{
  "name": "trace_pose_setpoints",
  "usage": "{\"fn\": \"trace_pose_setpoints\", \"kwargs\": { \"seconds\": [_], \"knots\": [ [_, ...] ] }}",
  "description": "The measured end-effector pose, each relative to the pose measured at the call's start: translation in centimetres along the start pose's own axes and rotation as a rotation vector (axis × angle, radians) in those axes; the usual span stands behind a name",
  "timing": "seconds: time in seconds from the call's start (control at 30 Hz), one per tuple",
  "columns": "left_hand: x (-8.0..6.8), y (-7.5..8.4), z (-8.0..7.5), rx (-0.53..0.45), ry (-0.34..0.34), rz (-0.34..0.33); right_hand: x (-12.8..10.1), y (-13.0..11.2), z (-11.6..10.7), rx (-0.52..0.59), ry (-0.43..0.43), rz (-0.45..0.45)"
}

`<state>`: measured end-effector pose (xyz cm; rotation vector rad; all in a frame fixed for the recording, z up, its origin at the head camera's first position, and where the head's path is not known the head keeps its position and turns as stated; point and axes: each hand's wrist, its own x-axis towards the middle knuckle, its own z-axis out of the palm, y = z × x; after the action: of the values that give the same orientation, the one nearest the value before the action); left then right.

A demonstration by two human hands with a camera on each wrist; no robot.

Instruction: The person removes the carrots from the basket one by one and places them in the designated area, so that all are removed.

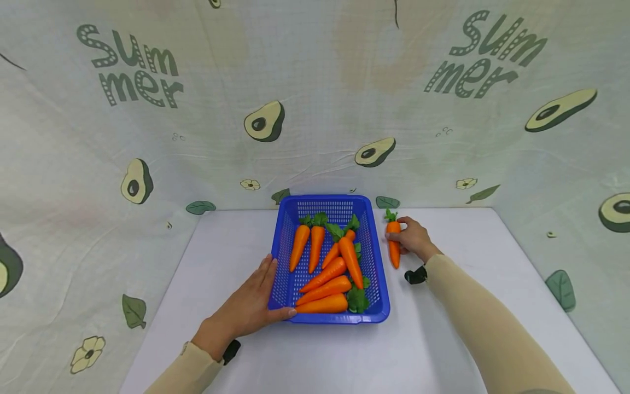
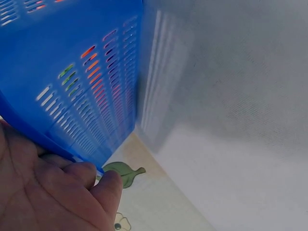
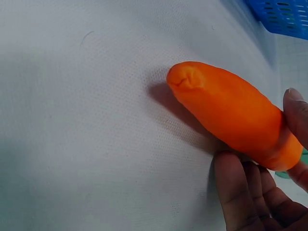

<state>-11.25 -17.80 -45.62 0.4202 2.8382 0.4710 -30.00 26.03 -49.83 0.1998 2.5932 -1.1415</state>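
Note:
A blue plastic basket with perforated walls stands on the white table and holds several orange carrots with green leafy tops. My left hand holds the basket at its front left corner, thumb over the front rim and fingers along the left side. The left wrist view shows fingers bent against the rim's underside. To the right of the basket, my right hand grips a single carrot near its leafy end. Up close, that carrot lies between thumb and fingers, its tip pointing away from the hand.
The white tabletop ends at a pale cloth backdrop printed with avocados, leaves and the word summer. Cloth also rises at both sides. A small black device sits at the right wrist, another at the left.

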Motion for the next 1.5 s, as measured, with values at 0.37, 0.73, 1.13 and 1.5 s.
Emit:
{"fn": "trace_pose_setpoints", "kwargs": {
  "seconds": [0.37,0.73,1.13,1.5],
  "knots": [
    [0.0,-0.2,0.2,-0.002,0.012,0.015,-0.4,-0.1,0.1,0.01,0.013,0.02],
    [0.1,-0.2,0.3,0.008,0.017,0.019,-0.3,0.4,0.1,0.001,0.009,0.021],
    [0.0,0.1,0.0,0.059,0.033,0.02,-1.1,0.0,-0.6,-0.091,0.058,-0.019],
    [-0.1,0.3,-0.1,0.068,0.042,0.027,-4.3,-6.7,-2.7,-0.022,0.299,-0.185]
  ]
}}
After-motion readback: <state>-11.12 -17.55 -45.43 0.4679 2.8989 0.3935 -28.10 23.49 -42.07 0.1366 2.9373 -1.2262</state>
